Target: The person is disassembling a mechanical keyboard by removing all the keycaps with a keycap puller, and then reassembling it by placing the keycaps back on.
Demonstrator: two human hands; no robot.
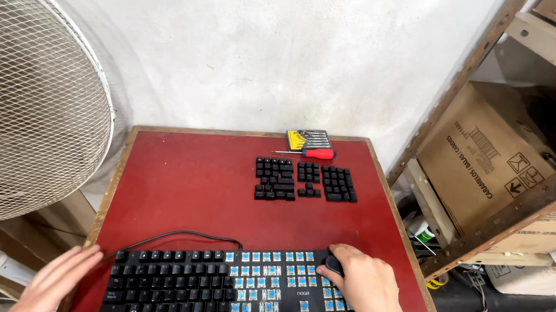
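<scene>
Keyboard point(232, 289) sits along the near edge of the red surface point(196, 181), right half stripped to bare blue switches. Right hand point(361, 285) grips a dark puller on its top right; left hand point(57, 281) rests flat and released at the surface's left edge. Yanking crooked could snap a switch stem, and the loose keycaps point(305, 181) near the far edge could scatter.

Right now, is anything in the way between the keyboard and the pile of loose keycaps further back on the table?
Nothing visible. Bare red table lies between the keyboard and the loose keycaps. Only the keyboard's cable curves just behind it, and the red-handled screwdriver lies beyond the keycaps.
</scene>
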